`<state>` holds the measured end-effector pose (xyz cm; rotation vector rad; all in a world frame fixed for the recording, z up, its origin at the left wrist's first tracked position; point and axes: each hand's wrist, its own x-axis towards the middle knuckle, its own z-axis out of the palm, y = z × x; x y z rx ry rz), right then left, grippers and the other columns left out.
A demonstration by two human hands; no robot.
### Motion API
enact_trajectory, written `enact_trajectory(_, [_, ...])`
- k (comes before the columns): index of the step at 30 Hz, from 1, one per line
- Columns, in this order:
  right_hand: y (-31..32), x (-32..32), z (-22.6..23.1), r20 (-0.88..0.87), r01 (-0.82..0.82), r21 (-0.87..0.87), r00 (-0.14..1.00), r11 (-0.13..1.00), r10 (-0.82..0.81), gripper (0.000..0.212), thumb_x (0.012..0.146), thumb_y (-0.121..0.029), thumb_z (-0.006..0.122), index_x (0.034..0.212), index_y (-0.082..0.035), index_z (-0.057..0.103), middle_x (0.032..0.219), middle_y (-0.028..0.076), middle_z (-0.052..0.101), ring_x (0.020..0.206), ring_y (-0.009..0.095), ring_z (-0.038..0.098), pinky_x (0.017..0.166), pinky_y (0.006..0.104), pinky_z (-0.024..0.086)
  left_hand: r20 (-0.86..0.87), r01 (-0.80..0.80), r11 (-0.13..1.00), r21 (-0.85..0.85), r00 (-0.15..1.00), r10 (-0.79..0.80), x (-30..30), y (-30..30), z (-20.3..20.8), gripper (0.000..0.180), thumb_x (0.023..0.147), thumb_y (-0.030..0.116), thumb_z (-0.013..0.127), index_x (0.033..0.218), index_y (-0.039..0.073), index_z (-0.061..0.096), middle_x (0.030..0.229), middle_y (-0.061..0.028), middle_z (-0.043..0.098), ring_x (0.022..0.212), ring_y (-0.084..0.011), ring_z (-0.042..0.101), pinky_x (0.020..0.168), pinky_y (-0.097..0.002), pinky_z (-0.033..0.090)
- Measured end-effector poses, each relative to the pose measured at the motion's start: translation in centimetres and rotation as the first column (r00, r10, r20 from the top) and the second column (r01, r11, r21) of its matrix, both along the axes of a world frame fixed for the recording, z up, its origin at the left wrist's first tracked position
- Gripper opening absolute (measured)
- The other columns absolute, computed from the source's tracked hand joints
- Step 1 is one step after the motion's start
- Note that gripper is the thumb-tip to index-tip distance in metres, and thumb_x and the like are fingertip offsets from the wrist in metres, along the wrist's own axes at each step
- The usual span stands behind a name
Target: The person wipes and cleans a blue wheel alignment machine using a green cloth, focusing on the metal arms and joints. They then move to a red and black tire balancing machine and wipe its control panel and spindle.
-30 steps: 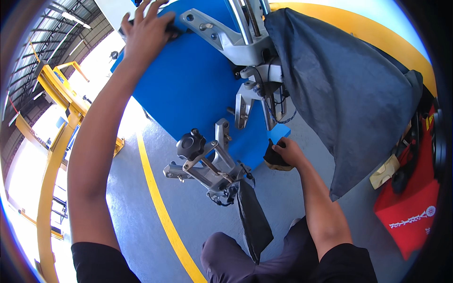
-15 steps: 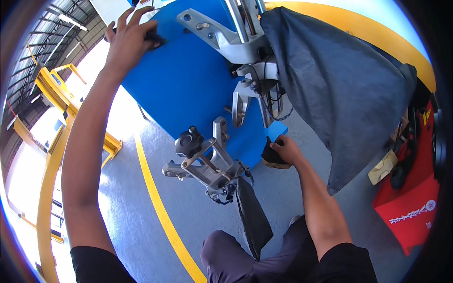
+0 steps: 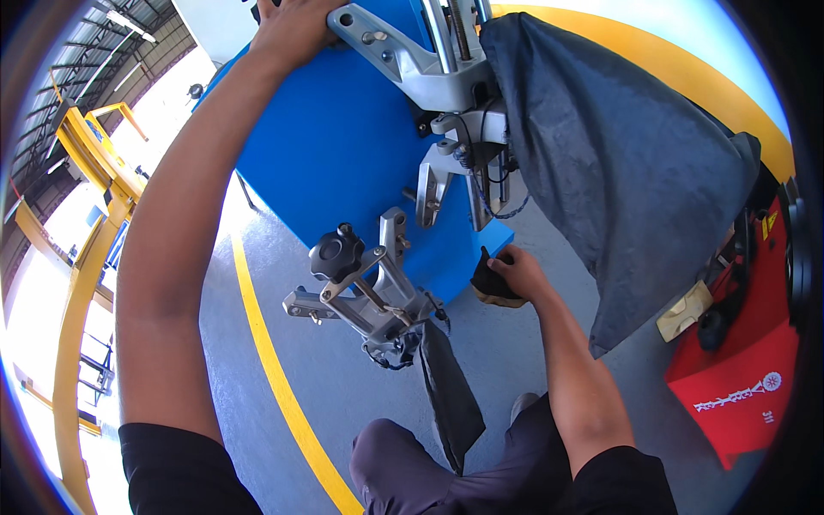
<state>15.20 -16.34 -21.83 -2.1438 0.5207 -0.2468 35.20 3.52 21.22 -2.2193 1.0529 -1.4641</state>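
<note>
Has the left hand [image 3: 296,30] at the far end of the panel [image 3: 326,154], just beside the upper bracket [image 3: 459,81]; the right hand [image 3: 519,273] near its closer corner, around a small pouch-like piece [image 3: 491,287]. Between the 2 hands, nearer the right, 1 lower bracket [image 3: 373,296]. Beyond and right of the right hand, a drape [image 3: 618,180]; farther right, a case [image 3: 738,378].

Head view from the left one of two fisheye cameras worn side by side on the person's head, facing down over the knees [image 3: 386,451] and grey floor [image 3: 335,378]. The arms [image 3: 172,240] extend inward from the lower edge, near the lens, the left hand [image 3: 293,33] cropped by the upper edge, the right hand [image 3: 518,273] right of centre. Straight edges bend toward the rim; the distant roof [image 3: 81,64] occupies the upper left.
</note>
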Motion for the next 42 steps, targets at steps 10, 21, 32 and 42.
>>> enact_trajectory(10, [-1.8, 0.3, -1.2, 0.006, 0.021, 0.057, 1.000, 0.998, -0.021, 0.041, 0.093, -0.038, 0.071, 0.113, -0.002, 0.069, 0.108, 0.024, 0.072, 0.102, 0.039, 0.069, 0.088, 0.0468, 0.052, 0.260, -0.029, 0.983, -0.183, 0.963, 0.076, -0.9, -0.1, -3.6, 0.062, 0.081, 0.035, 0.079, 0.135, 0.018, 0.055, 0.156, -0.0107, 0.043, 0.151, -0.0351, 0.030, 0.116, -0.0724, 0.023])
enact_trajectory(21, [3.2, -0.1, 2.0, 0.090, -0.066, 0.285, 0.995, 0.956, 0.042, 0.041, 0.095, -0.038, 0.070, 0.112, -0.001, 0.068, 0.103, 0.016, 0.072, 0.095, 0.025, 0.068, 0.087, 0.0388, 0.050, 0.154, -0.149, 0.959, -0.243, 0.970, 0.190, 0.2, 1.5, -5.4, 0.074, 0.093, 0.059, 0.066, 0.155, 0.030, 0.038, 0.164, -0.0078, 0.035, 0.157, -0.0300, 0.020, 0.118, -0.0756, 0.013])
enact_trajectory(32, [4.1, -3.6, 9.3, 0.501, -0.404, 0.467, 0.854, 0.786, 0.141, 0.021, 0.107, -0.024, 0.057, 0.117, -0.006, 0.059, 0.107, 0.002, 0.062, 0.097, 0.011, 0.060, 0.087, 0.0287, 0.049, 0.047, -0.152, 0.907, -0.392, 0.982, 0.185, -1.4, 3.7, -3.6, 0.058, 0.101, 0.042, 0.060, 0.153, 0.023, 0.042, 0.163, -0.0109, 0.034, 0.157, -0.0321, 0.020, 0.120, -0.0729, 0.016])
enact_trajectory(42, [8.7, -6.1, 25.9, 0.738, -0.177, -0.036, 0.659, 0.984, 0.145, 0.026, 0.098, -0.022, 0.069, 0.113, -0.002, 0.068, 0.108, 0.008, 0.069, 0.104, 0.016, 0.062, 0.094, 0.0323, 0.047, 0.140, 0.056, 0.880, -0.472, 0.990, 0.012, -4.9, 14.7, -4.5, 0.057, 0.093, 0.006, 0.069, 0.145, 0.013, 0.048, 0.158, -0.0139, 0.039, 0.150, -0.0362, 0.034, 0.121, -0.0534, 0.034])
